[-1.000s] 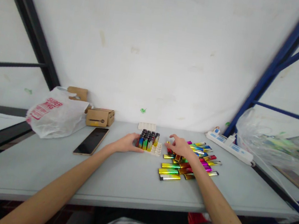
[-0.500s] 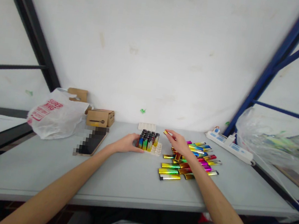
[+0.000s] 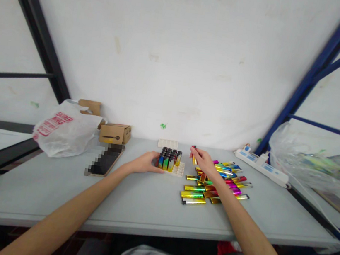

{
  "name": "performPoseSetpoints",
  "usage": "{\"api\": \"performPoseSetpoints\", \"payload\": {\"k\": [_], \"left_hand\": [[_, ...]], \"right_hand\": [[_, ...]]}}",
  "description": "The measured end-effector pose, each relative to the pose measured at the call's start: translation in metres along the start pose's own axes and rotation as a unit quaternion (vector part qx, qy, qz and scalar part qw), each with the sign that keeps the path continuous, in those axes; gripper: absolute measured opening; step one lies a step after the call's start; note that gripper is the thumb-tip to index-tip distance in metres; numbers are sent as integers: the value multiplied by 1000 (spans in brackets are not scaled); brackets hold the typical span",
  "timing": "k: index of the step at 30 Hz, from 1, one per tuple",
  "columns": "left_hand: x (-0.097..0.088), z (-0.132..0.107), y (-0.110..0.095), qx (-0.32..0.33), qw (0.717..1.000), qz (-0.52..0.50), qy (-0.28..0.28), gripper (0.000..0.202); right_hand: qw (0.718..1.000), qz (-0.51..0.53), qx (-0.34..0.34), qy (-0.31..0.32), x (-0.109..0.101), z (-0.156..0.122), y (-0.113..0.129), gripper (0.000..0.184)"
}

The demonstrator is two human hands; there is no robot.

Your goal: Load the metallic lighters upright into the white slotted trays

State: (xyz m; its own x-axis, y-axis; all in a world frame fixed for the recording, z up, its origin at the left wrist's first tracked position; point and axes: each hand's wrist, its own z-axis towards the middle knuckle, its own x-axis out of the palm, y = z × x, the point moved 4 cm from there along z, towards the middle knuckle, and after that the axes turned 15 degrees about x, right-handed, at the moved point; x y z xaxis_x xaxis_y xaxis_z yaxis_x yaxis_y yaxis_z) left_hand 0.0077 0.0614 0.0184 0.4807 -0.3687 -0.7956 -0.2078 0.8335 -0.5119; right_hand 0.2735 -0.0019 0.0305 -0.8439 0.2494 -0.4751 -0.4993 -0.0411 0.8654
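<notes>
Upright in my right hand point(image 3: 202, 159) is a shiny gold lighter point(image 3: 194, 160) with a dark top, pinched between thumb and fingers. My left hand point(image 3: 148, 162) curls round the left side of a white tray point(image 3: 178, 170), thumb in front and fingers behind, against the standing lighters. Several metallic lighters point(image 3: 165, 163) with black tops stand close together in the tray's left part. Bare pockets show at its right end. Beneath and beside my right forearm lies a loose heap of colourful lighters point(image 3: 194, 195), flat on the grey table.
A second white tray point(image 3: 168, 144) lies by the wall. To the left are a phone point(image 3: 107, 162), a small cardboard box point(image 3: 115, 133) and a white plastic bag point(image 3: 66, 130). A power strip point(image 3: 261, 168) with plugs and cable runs along the right.
My right hand has turned the lighter from lying nearly level to upright, just right of the tray. My left hand stays at the tray.
</notes>
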Motion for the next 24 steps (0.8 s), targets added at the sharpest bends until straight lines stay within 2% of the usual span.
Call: {"api": "performPoseSetpoints", "payload": {"k": [3,6,9,14,18,24], "left_hand": [[0,0,1,0,1000,-2,-3,59],[1,0,1,3,1000,-4,0,58],[0,0,-1,7,1000,-10,3,57],[-1,0,-1,1,1000,0,2,56],[0,0,0,4,1000,2,3,59],[-1,0,-2,5,1000,4,-4,57]], "right_hand": [[996,74,-11,54,8,-4,4,56],[985,144,28,91,17,-6,4,52],[977,180,80,86,22,-7,2,52],[952,246,158,89,23,-10,0,63],[934,277,206,89,22,-10,-2,55],[939,268,205,62,21,-9,-4,43]]}}
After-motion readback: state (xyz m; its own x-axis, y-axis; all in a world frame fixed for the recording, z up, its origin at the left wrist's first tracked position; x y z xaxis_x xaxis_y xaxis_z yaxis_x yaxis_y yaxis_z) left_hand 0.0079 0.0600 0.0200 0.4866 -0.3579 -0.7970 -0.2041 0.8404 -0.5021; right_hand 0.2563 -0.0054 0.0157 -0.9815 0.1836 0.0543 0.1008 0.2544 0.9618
